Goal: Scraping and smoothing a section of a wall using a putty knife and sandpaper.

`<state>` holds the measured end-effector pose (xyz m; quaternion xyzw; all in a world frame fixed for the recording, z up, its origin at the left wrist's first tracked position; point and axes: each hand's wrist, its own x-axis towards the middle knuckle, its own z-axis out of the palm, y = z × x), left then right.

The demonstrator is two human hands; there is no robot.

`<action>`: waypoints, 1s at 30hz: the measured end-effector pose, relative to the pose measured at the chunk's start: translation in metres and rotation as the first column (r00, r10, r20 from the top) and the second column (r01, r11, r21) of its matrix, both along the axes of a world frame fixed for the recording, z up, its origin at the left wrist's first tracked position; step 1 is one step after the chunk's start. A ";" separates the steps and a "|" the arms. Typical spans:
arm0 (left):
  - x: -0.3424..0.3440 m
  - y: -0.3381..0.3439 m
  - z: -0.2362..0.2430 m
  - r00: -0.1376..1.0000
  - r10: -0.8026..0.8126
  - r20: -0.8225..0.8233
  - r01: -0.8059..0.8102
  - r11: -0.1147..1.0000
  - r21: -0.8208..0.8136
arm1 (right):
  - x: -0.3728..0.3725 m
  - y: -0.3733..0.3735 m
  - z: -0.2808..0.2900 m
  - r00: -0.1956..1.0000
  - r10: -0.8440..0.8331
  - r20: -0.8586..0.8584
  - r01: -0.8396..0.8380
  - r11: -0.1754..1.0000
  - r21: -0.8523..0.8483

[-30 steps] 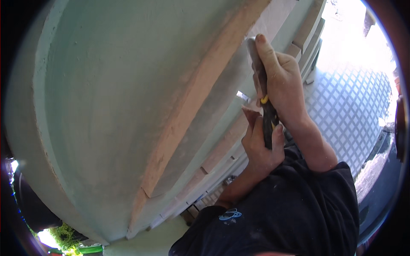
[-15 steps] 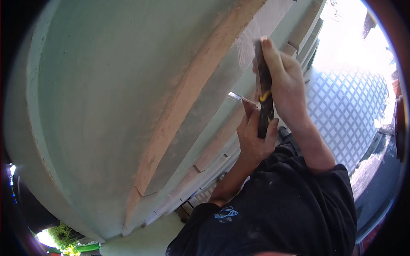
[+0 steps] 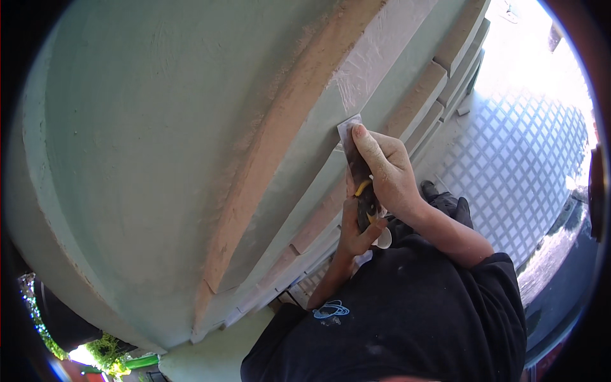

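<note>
— What was the right hand (image 3: 388, 175) doing against that pale green wall (image 3: 159, 127)?

— It was clamped round a putty knife (image 3: 356, 159), fingers wrapped over the dark handle; the forefinger lay stretched along the back of the tool, its tip almost at the metal blade (image 3: 349, 127); I judged that was to press the blade flat to the surface.

— And the blade sat where?

— Just beyond the fingertip, touching the wall at the edge of a whitish filled patch (image 3: 375, 63) that ran on above the hand; the tan raised band (image 3: 280, 140) lay just to the left of the knuckles.

— The left hand (image 3: 356, 232)?

— Below the right one, closed on the butt of the same handle, thumb up along it; it looked like a steadying grip, both hands sharing the load; a small pale thing showed beside it, too hidden to name.

— Anything else near?

— Tan stepped blocks (image 3: 445, 57) to the right of the hands; a lattice-patterned floor (image 3: 522, 153) further right; the person's dark shirt (image 3: 407, 312) beneath the wrists.
</note>
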<state>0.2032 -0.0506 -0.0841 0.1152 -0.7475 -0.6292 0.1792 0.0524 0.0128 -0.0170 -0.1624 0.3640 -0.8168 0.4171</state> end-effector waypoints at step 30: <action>-0.005 -0.011 0.052 0.999 -0.040 0.014 0.042 0.965 -0.259 | 0.031 -0.019 0.011 0.971 -0.237 0.018 0.236 0.971 0.040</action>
